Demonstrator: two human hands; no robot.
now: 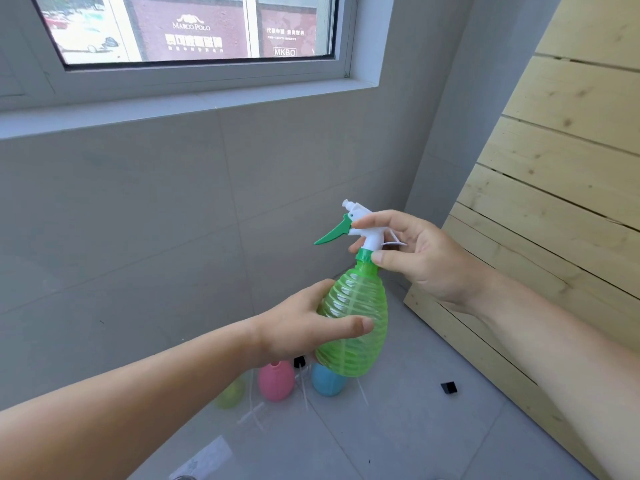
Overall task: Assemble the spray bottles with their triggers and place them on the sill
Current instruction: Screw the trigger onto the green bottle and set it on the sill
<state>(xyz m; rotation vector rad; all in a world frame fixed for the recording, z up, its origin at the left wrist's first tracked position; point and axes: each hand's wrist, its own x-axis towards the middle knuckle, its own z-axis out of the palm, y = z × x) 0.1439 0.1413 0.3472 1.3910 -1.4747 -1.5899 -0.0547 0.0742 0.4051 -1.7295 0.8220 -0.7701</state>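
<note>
A ribbed green spray bottle (356,317) is held up in mid-air in front of the grey wall. My left hand (304,320) wraps its body from the left. A white trigger head with a green lever (349,226) sits on the bottle's green collar. My right hand (412,251) pinches that head and collar with thumb and fingers. The window sill (173,109) runs across the upper left, above the bottle. On the floor below stand a pink bottle (276,381), a blue bottle (327,382) and a pale green bottle (230,393), all without triggers.
Thin white dip tubes (252,415) lie on the floor tiles near the bottles. A small black piece (449,388) lies to the right of them, another black part (300,362) between the pink and blue bottles. A slatted wooden panel (554,188) leans along the right.
</note>
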